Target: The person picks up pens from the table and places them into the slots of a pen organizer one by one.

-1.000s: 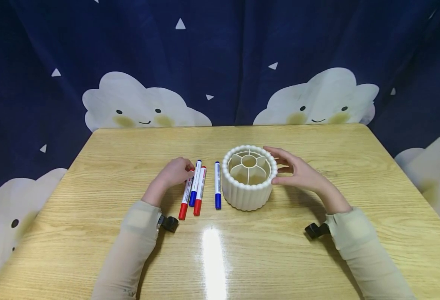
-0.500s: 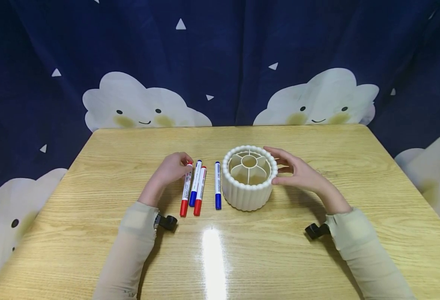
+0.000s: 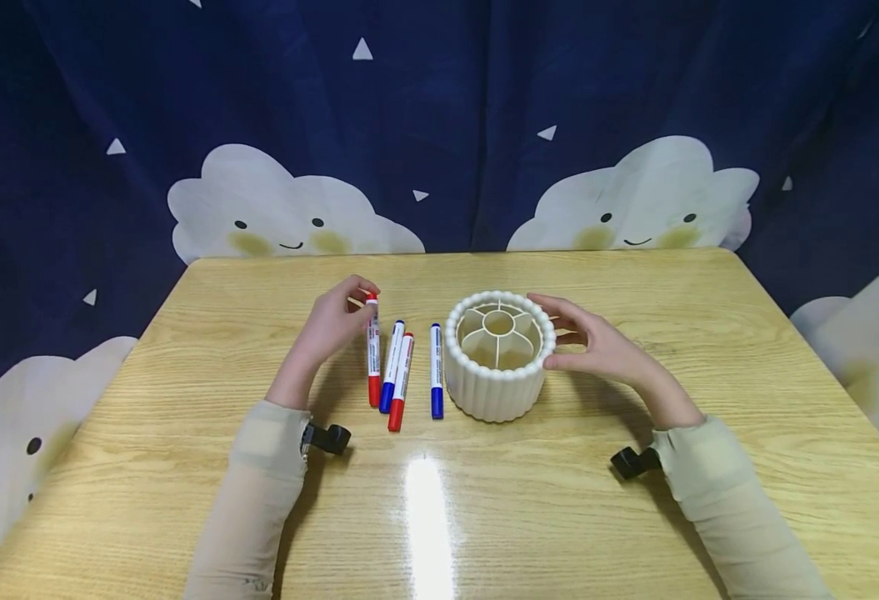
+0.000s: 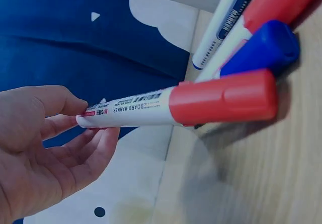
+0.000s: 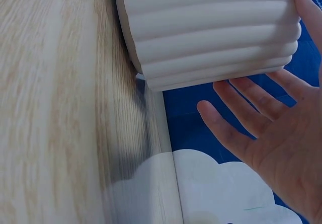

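Note:
A red-capped board marker [image 3: 373,350] is pinched near its upper end by my left hand [image 3: 337,319]. The left wrist view shows the marker [image 4: 146,108] raised off the table, its red cap pointing away from the fingers. Beside it, a blue marker [image 3: 392,367] and another red marker [image 3: 402,379] lie together, and a second blue marker [image 3: 436,371] lies apart to their right. My right hand [image 3: 592,342] rests against the side of a white ribbed pen holder [image 3: 495,392]. In the right wrist view, its fairly straight fingers spread along the holder [image 5: 211,32].
The pen holder stands upright on the wooden table [image 3: 529,500], its inside split into several compartments around a central ring. A dark blue curtain [image 3: 446,108] with clouds hangs behind the table's far edge. Each wrist wears a small black camera.
My left hand has moved away from me and lifted the red marker off the table, apart from the neighbouring markers. My right hand and the pen holder have stayed in place.

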### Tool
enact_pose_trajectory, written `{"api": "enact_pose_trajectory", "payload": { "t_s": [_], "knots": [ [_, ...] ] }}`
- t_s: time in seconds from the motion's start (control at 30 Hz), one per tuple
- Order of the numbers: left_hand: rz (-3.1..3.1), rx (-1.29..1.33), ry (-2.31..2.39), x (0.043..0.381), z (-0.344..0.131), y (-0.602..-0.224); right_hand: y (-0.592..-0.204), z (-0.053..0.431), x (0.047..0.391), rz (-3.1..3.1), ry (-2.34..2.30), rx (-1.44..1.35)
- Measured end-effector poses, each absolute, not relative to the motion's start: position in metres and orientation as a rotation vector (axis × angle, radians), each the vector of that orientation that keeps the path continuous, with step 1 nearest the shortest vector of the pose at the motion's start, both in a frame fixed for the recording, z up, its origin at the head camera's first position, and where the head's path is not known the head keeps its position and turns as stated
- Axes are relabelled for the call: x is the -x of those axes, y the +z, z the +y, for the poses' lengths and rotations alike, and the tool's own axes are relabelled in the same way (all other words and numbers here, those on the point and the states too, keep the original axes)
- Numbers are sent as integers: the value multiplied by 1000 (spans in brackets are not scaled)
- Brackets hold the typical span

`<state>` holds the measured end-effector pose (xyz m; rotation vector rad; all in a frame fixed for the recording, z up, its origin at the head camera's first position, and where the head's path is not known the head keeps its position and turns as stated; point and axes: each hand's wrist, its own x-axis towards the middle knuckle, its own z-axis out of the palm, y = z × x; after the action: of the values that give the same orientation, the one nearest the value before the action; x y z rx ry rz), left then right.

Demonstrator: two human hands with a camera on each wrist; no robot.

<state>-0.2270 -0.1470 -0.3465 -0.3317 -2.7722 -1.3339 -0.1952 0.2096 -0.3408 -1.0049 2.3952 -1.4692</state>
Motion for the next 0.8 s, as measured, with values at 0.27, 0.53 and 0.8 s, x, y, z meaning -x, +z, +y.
{"api": "enact_pose_trajectory", "payload": {
  "t_s": [0.27,0.53,0.8],
  "knots": [
    [-2658,348,-1304,227,-146,-334,-349,214,200,2408,-1458,1015],
    [-2501,369,-1374,231,-144,-326,-330,205,188,2410,-1463,990],
    [-2302,372,-1570,224,-133,-316,-336,208,191,2399,-1469,954]
  ]
}}
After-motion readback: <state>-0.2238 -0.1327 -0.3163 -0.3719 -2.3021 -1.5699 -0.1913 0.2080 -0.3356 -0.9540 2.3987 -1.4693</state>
